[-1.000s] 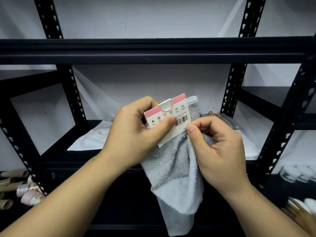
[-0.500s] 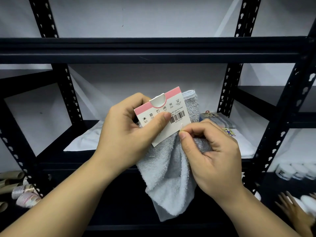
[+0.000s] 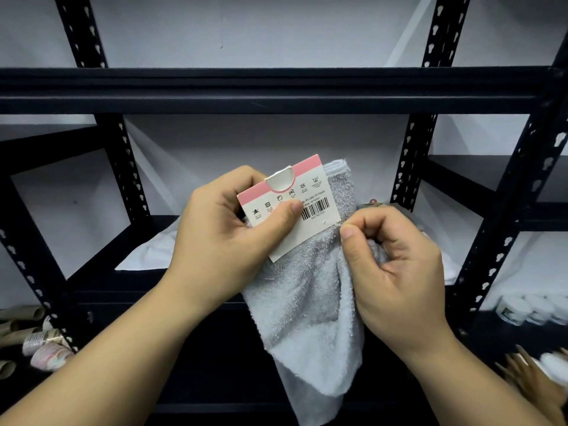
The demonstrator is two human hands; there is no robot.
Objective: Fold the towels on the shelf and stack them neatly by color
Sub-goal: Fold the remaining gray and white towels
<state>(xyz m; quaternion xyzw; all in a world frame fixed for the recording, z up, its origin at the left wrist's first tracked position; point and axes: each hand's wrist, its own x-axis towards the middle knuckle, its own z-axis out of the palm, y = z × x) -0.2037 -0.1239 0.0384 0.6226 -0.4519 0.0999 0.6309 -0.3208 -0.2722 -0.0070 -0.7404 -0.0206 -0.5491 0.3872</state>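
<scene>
Raised slightly, grey towel [image 3: 304,302] fronts black shelf [image 3: 276,90].

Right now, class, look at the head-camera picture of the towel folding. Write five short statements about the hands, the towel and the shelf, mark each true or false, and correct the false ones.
1. The left hand holds a card label with a pink top band. True.
2. The towel in the hands is dark red. False: it is pale grey.
3. The right hand pinches at the label's lower right corner, against the towel. True.
4. The held towel lies flat and folded on the shelf. False: it hangs unfolded from the hands in front of the shelf.
5. The label shows a barcode. True.
</scene>
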